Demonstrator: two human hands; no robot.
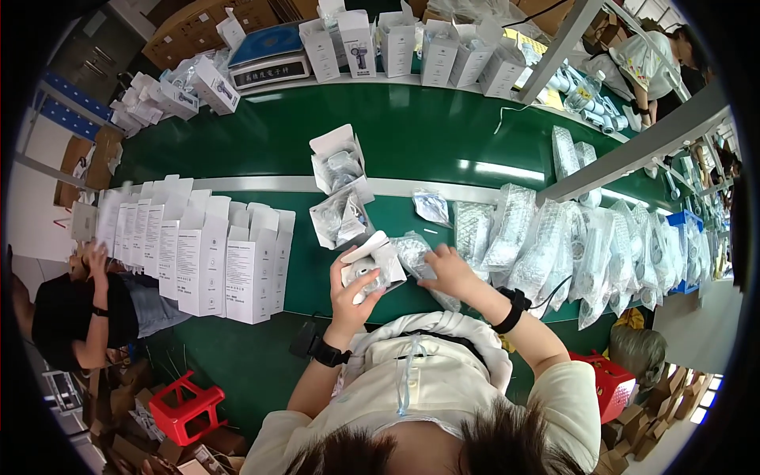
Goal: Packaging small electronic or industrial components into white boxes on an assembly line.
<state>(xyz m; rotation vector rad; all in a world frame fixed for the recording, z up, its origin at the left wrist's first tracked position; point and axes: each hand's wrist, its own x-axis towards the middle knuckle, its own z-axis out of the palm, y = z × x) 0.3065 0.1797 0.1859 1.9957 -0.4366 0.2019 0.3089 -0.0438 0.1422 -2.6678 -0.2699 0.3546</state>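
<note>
My left hand [348,294] is wrapped around a small white carton [389,265] with its top flap up. Inside the carton's mouth sits a whitish item in clear wrapping [370,279]; its kind cannot be made out. My right hand [450,271] is just right of the carton, fingers bent onto a bubble-wrap bag [413,252] lying on the green table. What that bag contains is unclear. Beyond my left hand stand two more open white cartons [323,223] with wrapped contents. A flat clear plastic bag [431,207] lies farther back.
Tall white cartons [202,261] line the left side, where another person's hand [96,257] reaches in. Several bubble-wrapped packages [546,245] fill the right side. Behind runs a green conveyor belt [380,111] with a metal rail. Red stools [188,408] stand on the floor.
</note>
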